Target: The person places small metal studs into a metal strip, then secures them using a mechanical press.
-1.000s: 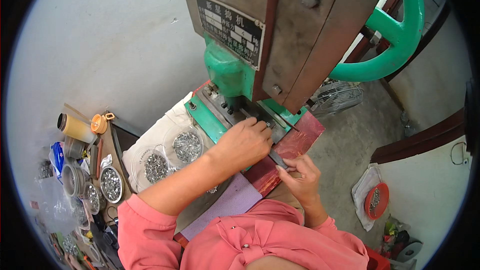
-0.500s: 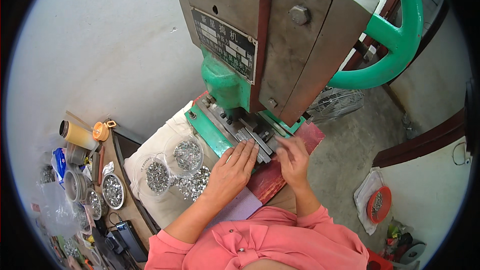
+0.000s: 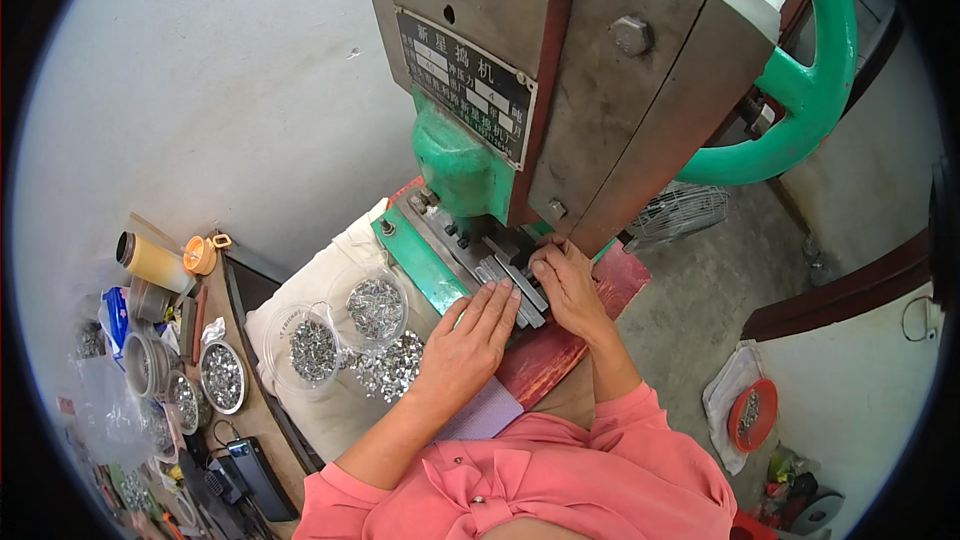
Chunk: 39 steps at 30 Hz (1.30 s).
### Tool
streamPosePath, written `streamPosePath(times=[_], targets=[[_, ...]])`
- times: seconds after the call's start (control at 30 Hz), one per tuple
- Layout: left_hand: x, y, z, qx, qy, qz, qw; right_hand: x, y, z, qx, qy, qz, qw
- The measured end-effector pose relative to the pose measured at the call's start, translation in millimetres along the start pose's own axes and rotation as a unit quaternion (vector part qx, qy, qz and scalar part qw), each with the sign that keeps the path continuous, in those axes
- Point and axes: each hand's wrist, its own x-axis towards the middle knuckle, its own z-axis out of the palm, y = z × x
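A grey steel press with a green base (image 3: 425, 265) stands in front of me. On its bed lies a block of long metal bars, the die (image 3: 512, 290), beneath the ram. My left hand (image 3: 472, 332) rests on the near left end of the die, fingers stretched out and side by side. My right hand (image 3: 566, 285) is at the die's right side, close to the ram, with its fingers bent and drawn together. Whatever its fingertips pinch, if anything, is hidden.
Left of the press, small shiny metal pieces fill two clear tubs (image 3: 375, 310) and lie in a loose pile (image 3: 388, 365). A side table holds bowls of pieces (image 3: 224, 377) and a black device (image 3: 262, 480). A green handwheel (image 3: 800, 90) juts out at right; a red bowl (image 3: 752, 415) sits low.
My right hand has moved forward and left, from beside the die to its side near the ram. My left hand stays on the die. The view has shifted slightly.
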Motion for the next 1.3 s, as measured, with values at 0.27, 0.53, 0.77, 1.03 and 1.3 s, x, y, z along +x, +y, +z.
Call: streamPosePath(times=[0.27, 0.53, 0.77, 1.03, 1.3], targets=[[-8, -5, 15, -0.095, 0.035, -0.015, 0.995, 5, -6, -6, 0.026, -0.017, 0.035, 0.999], [-11, 0, 31, -0.332, 0.085, -0.199, 0.918, -3, -6, -8, 0.030, 0.135, 0.017, 0.990], [-4, -2, 40, -0.357, 0.096, -0.224, 0.902, 54, 6, -121, 0.035, 0.568, -0.074, 0.819], [1, -2, 46, -0.316, 0.130, -0.235, 0.910, 115, 21, -177, 0.210, 0.480, -0.092, 0.847], [16, -22, 46, -0.287, 0.144, -0.259, 0.911, 135, -47, -257, 0.119, 0.408, -0.030, 0.905]])
